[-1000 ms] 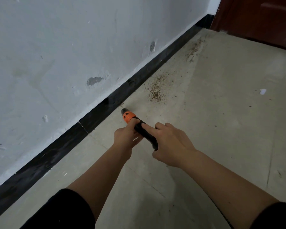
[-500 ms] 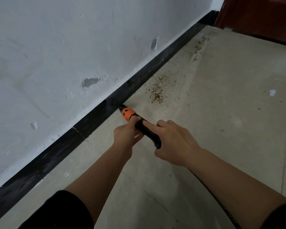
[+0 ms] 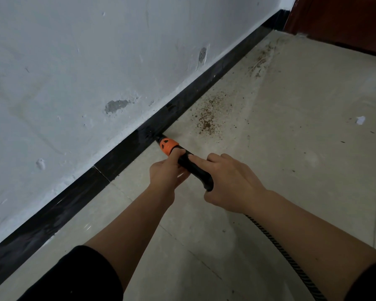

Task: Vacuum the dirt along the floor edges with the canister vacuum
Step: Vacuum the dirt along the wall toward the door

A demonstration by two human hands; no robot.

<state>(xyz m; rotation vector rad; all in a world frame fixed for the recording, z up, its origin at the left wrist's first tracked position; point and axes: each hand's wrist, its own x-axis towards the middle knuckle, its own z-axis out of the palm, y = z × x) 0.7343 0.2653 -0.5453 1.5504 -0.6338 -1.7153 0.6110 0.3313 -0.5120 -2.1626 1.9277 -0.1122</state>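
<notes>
Left hand (image 3: 165,172) and right hand (image 3: 232,183) both grip the vacuum nozzle (image 3: 193,168); its tip apparently touches the baseboard (image 3: 122,153) at the floor (image 3: 291,148) edge.

Reaching forward and down with both arms, forearms bare, black sleeves (image 3: 74,276) at elbows. Gripping front of black plastic vacuum handle with orange collar (image 3: 194,169) in left hand (image 3: 166,173), thumb up by the collar. Holding rear end in right hand (image 3: 233,184), index finger laid along it.
</notes>
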